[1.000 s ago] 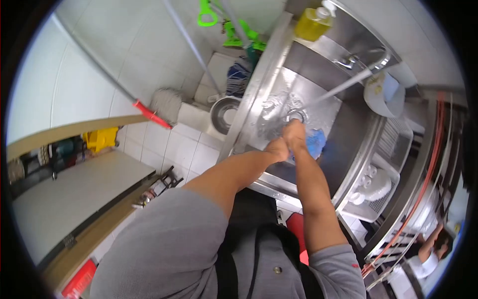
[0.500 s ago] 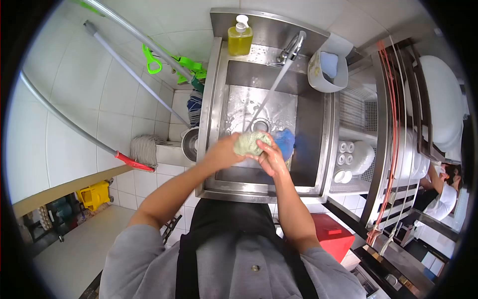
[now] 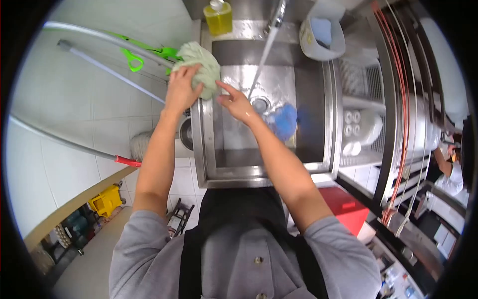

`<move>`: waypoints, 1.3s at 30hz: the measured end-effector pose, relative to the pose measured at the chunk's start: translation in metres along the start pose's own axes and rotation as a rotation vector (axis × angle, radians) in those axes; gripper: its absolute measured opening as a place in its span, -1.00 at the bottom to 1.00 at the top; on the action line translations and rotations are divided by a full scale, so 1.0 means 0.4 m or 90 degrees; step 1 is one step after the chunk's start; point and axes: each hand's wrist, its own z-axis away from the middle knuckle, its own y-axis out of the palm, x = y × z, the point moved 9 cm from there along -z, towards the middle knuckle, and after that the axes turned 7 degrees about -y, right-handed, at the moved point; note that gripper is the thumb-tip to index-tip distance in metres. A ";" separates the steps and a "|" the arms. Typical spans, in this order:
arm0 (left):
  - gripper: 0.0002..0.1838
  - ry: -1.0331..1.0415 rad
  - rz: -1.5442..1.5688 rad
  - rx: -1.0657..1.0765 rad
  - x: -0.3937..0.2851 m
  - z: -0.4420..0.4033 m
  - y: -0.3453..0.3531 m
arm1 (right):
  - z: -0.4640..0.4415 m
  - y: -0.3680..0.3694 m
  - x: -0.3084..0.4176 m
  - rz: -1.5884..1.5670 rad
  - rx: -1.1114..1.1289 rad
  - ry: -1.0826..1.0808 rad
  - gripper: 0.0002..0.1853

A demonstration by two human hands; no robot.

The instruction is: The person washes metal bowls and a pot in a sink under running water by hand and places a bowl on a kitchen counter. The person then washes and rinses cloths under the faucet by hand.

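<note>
A pale green cloth (image 3: 205,65) is spread loosely at the left edge of the sink, beside the mop handles. My left hand (image 3: 183,90) grips it from the near side, fingers on top of the fabric. Just right of the cloth is my right hand (image 3: 237,103), over the basin with its fingers stretched out and holding nothing. Water runs from the faucet (image 3: 277,19) toward the drain (image 3: 260,104). A blue, crumpled item (image 3: 284,122), whose kind I cannot make out, lies in the steel sink (image 3: 239,137).
A yellow soap bottle (image 3: 218,21) stands at the back left of the sink; a white holder (image 3: 334,47) with a light blue sponge hangs at the right. Mop handles (image 3: 107,35) lean at the left. Dish racks (image 3: 363,149) stand right, with a person (image 3: 450,169) beyond.
The cloth, bunched between both hands over the basin, has moved left and away to the sink's left edge and opened out. My right hand has let go of it. The camera view has shifted.
</note>
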 end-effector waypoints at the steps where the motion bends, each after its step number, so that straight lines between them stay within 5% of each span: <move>1: -0.43 -0.010 -0.023 -0.024 0.000 -0.003 0.007 | 0.020 -0.012 -0.017 -0.024 0.016 0.103 -0.46; 2: -0.43 0.004 -0.012 -0.012 -0.010 -0.001 0.022 | 0.044 -0.029 -0.039 -0.047 0.030 0.200 -0.47; 5: -0.44 -0.113 -0.044 -0.033 0.036 0.002 0.037 | 0.149 -0.046 -0.312 0.274 0.118 -0.047 -0.61; 7: -0.45 -0.115 -0.040 -0.026 0.048 -0.005 0.048 | 0.256 -0.118 -0.459 0.568 0.436 0.156 -0.64; 9: -0.45 -0.128 -0.043 -0.020 0.048 0.001 0.043 | 0.311 -0.324 -0.588 0.537 0.244 0.448 -0.67; 12: -0.47 -0.139 -0.120 -0.013 -0.023 0.021 -0.012 | 0.360 -0.547 -0.684 0.548 -0.116 0.597 -0.57; 16: -0.54 -0.016 -0.008 -0.154 -0.154 0.085 -0.100 | 0.281 -0.512 -0.667 0.674 -0.203 0.444 -0.60; 19: -0.60 0.015 0.111 -0.113 -0.219 0.134 -0.077 | 0.189 -0.479 -0.724 0.826 -0.014 0.362 -0.59; 20: -0.63 0.021 0.181 -0.056 -0.235 0.141 -0.051 | 0.171 -0.472 -0.715 0.824 -0.015 0.359 -0.59; 22: -0.64 -0.049 0.279 0.074 -0.237 0.139 0.034 | 0.142 -0.391 -0.706 0.410 0.007 0.336 -0.67; 25: -0.57 -0.165 0.433 0.320 -0.222 0.156 0.269 | 0.058 -0.258 -0.597 0.273 0.133 0.212 -0.67; 27: -0.47 -0.129 0.271 0.251 -0.195 0.143 0.380 | 0.009 -0.226 -0.430 0.244 0.151 0.186 -0.66; 30: -0.39 -0.146 0.352 0.117 -0.123 0.109 0.495 | -0.053 -0.209 -0.241 0.163 0.150 0.110 -0.74; 31: -0.39 -0.144 0.353 0.111 -0.120 0.086 0.483 | -0.084 -0.200 -0.205 0.088 0.184 0.075 -0.78; 33: -0.33 -0.334 0.576 0.320 -0.098 0.099 0.536 | -0.102 -0.192 -0.122 0.019 0.222 0.042 -0.82; 37: -0.32 -0.370 0.728 0.330 -0.127 0.095 0.487 | -0.127 -0.210 0.041 -0.108 0.201 0.003 -0.90; 39: -0.48 -0.332 0.759 0.202 -0.135 0.069 0.421 | -0.129 -0.217 0.077 -0.076 0.232 -0.034 -0.89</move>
